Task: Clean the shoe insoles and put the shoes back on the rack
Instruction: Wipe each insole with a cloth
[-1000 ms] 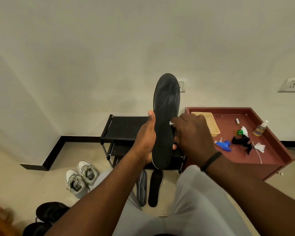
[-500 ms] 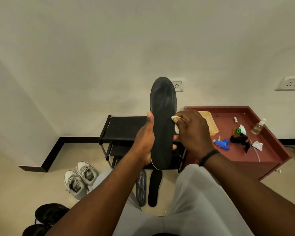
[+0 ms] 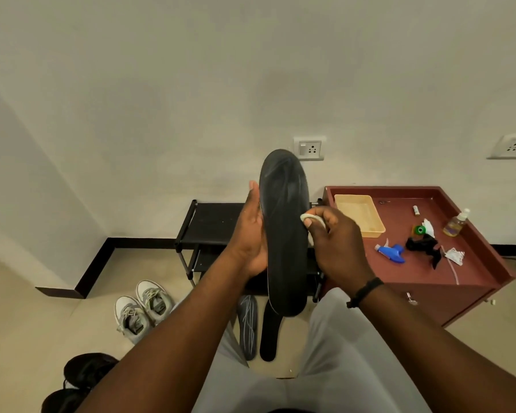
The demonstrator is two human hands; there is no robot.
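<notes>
From the head view — the only one we have — we see the left hand [image 3: 251, 234] holding a black insole [image 3: 283, 231] upright in front of us, thumb along its left edge and the rest of the fingers hidden behind it, which we judge keeps the top face open to wiping. The right hand [image 3: 337, 245] pinches a small white cloth [image 3: 310, 218] between curled fingers against the insole's right edge, most likely to rub that rim. Two more insoles [image 3: 258, 326] lie flat on the floor between our knees, and we cannot tell whether they are cleaned. Behind the raised insole stands the black shoe rack [image 3: 212, 225], its top shelf holding no shoes; the grey sneakers [image 3: 143, 311] sit on the floor to its left, and black shoes [image 3: 81, 374] nearer us are partly cut off by the left arm. On the red desk [image 3: 471, 281] to the right lie a tray [image 3: 359, 214], a blue spray head [image 3: 392, 253] and a small bottle [image 3: 456, 223] — handy, we reckon, for the right hand.
</notes>
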